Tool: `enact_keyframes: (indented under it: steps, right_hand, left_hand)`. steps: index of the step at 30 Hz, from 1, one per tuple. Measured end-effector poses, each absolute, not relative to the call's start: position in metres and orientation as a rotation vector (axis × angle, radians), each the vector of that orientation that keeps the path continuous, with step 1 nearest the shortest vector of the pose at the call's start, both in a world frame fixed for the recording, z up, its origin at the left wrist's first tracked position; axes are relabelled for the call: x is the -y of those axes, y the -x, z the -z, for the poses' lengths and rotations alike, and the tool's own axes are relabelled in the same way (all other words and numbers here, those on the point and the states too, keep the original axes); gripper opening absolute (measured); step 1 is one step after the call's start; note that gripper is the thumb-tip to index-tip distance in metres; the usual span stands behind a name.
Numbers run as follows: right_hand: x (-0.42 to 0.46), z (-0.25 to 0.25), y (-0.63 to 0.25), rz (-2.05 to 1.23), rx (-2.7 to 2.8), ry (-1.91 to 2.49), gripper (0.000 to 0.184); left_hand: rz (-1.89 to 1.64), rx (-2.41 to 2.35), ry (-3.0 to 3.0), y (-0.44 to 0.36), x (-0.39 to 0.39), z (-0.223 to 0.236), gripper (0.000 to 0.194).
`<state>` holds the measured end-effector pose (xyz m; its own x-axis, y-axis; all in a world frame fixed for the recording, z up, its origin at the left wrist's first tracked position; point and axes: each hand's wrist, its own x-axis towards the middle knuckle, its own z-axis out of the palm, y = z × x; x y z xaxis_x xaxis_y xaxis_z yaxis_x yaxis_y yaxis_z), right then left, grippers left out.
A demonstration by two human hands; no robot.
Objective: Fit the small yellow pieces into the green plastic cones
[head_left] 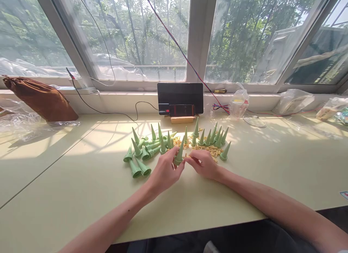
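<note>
My left hand (169,166) is closed around the base of a green plastic cone spike (180,153), its tip pointing up. Close on its right, my right hand (202,163) pinches a small tan peg (187,156) near the cone's collar. Whether the peg touches the cone I cannot make out. Beyond both hands lies a spread of small tan pegs (213,150). Several green cones (214,135) stand upright at the back right, and one more cone (225,151) stands apart at the right. To the left, other green cones (135,169) lie on their sides.
A dark tablet (181,93) with a phone (182,110) in front leans by the window on a small stand (182,119). A brown drawstring bag (40,98) stands far left. Plastic bags (240,102), a coiled wire (254,121) and a screwdriver (220,90) are at the back right.
</note>
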<state>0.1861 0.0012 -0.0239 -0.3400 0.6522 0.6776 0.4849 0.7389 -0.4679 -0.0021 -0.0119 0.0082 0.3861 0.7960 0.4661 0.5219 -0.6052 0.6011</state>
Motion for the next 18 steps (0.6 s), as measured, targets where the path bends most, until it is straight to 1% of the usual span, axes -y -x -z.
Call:
enact_keyframes:
  steps: [5, 13, 18]
  right_hand:
    - [-0.0027, 0.0265, -0.1871, -0.27, 2.036, 0.892, 0.048]
    - [-0.0007, 0.0228, -0.1876, -0.283, 2.085, 0.884, 0.046]
    - [-0.0019, 0.0239, -0.1875, -0.315, 2.095, 0.891, 0.049]
  left_hand:
    - [-1.069, -1.097, -2.285, 0.0026, 0.0108, -0.0084, 0.011]
    - [-1.041, -1.103, -2.29, 0.0027, 0.0115, -0.0091, 0.012]
    - [-1.042, -1.095, -2.284, 0.0029, 0.0107, -0.0072, 0.012]
